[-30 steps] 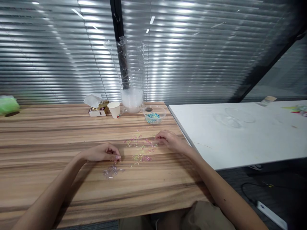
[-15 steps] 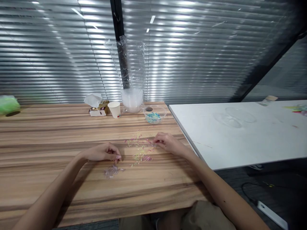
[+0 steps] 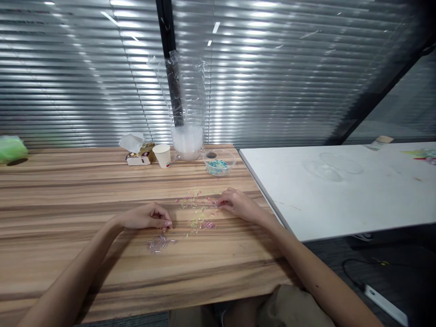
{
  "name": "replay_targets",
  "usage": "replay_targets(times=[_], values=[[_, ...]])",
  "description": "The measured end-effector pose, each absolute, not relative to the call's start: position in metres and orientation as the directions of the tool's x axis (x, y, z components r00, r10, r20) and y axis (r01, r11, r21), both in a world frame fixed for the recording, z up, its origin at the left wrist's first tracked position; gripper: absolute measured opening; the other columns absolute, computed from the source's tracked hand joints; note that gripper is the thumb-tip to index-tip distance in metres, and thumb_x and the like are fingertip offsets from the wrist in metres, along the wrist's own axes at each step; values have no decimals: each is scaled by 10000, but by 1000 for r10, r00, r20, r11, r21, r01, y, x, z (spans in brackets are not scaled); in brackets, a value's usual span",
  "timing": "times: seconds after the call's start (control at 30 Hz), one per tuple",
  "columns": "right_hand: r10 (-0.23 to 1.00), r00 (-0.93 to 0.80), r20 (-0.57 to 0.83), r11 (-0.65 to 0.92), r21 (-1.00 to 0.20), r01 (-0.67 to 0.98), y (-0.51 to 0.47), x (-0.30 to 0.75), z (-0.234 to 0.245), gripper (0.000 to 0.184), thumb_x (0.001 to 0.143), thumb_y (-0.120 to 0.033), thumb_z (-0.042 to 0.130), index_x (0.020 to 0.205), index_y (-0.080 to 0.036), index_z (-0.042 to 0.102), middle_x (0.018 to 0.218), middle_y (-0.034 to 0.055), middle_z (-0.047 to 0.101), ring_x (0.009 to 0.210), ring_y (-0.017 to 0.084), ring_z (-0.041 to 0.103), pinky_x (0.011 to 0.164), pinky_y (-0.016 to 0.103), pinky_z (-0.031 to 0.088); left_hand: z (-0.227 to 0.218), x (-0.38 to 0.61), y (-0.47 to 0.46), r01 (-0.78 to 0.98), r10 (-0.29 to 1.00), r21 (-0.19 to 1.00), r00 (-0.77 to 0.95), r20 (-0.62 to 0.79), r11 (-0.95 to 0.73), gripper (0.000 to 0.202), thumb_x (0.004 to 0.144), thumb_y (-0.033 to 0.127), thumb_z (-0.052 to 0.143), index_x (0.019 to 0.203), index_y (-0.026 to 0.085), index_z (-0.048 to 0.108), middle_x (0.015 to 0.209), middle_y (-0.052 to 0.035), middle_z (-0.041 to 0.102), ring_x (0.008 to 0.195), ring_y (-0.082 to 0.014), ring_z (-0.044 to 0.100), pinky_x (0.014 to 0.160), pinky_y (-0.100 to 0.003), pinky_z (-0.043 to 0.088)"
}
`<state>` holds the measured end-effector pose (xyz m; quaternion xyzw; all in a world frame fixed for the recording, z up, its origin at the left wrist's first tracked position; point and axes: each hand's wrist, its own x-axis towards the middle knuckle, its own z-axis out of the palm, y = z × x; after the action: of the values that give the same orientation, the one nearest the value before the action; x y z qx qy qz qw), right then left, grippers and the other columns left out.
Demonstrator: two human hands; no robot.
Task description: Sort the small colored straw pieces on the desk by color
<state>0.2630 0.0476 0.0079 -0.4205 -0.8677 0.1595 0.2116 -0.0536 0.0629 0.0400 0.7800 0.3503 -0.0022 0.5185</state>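
Observation:
Small coloured tube beads (image 3: 199, 212) lie scattered on the wooden table (image 3: 68, 190) between my hands. A separate little pile of pale purple beads (image 3: 158, 244) sits just below my left hand (image 3: 146, 217), which rests on the wood with fingers curled under. My right hand (image 3: 235, 203) is at the right edge of the scatter, its fingertips pinched together on the beads; what they hold is too small to see. A clear plastic bowl (image 3: 220, 162) with blue beads stands behind the scatter.
At the back of the wooden table stand a paper cup (image 3: 162, 156), a tissue pack (image 3: 136, 150) and a stack of clear bowls in a plastic sleeve (image 3: 186, 136). A green object (image 3: 12, 149) lies far left. A white table (image 3: 340, 186) adjoins on the right.
My right hand has slid a little to the left into the scattered beads. My left hand has stayed still.

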Motion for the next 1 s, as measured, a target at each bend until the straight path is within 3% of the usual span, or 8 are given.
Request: replay_targets(times=[0.3,0.67,1.0], values=[[815,-549,185,571,-416,708,42,259,12,137,846,-64,521,812,-147,625,839,51,601,857,163,526,767,252,386,41,-53,63,558,555,793,751,-357,-245,315,818,420,573,796,129,690,752,-52,673,713,-142,588,663,-204,436],[801,-578,154,598,-168,784,35,251,16,174,887,-49,445,923,-129,596,903,81,582,881,178,499,749,264,393,41,-53,63,534,548,804,768,-332,-260,319,818,431,570,799,138,694,750,-48,674,713,-140,595,660,-199,444],[781,-597,185,610,-15,793,32,246,17,116,893,-99,483,896,-120,597,901,102,590,866,216,505,743,307,402,40,-53,62,532,539,804,773,-333,-267,335,822,436,562,810,127,690,758,-57,671,718,-140,591,671,-202,443]])
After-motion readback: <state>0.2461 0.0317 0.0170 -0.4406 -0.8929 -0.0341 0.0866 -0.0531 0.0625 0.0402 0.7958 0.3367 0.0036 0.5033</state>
